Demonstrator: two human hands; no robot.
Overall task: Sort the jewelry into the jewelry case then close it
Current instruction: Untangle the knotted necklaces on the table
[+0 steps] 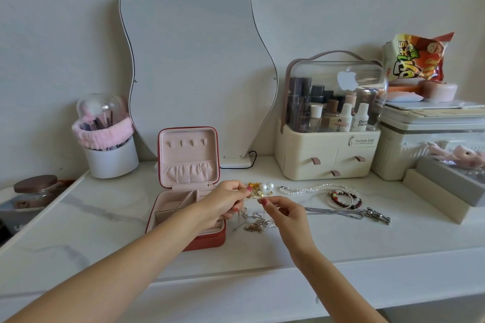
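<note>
Beside the open red jewelry case (pixel 186 191), both the left hand (pixel 223 202) and the right hand (pixel 284 214) pinch a fine chain between them above the tangled jewelry pile (pixel 258 224), right of the case.

Red jewelry case (pixel 183 217) stood open, pink lid upright; pearl necklace (pixel 309 188), beaded bracelets (pixel 343 199) and silver chain (pixel 341 214) lay right of it.

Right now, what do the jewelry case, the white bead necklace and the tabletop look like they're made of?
Jewelry case: red, leather-like shell, matte; pale pink, soft, velvety-looking lining.
White bead necklace: glossy round beads, pearl or imitation; can't tell which.
Tabletop: smooth white surface with grey veins, marble or a marble-look finish.
</note>
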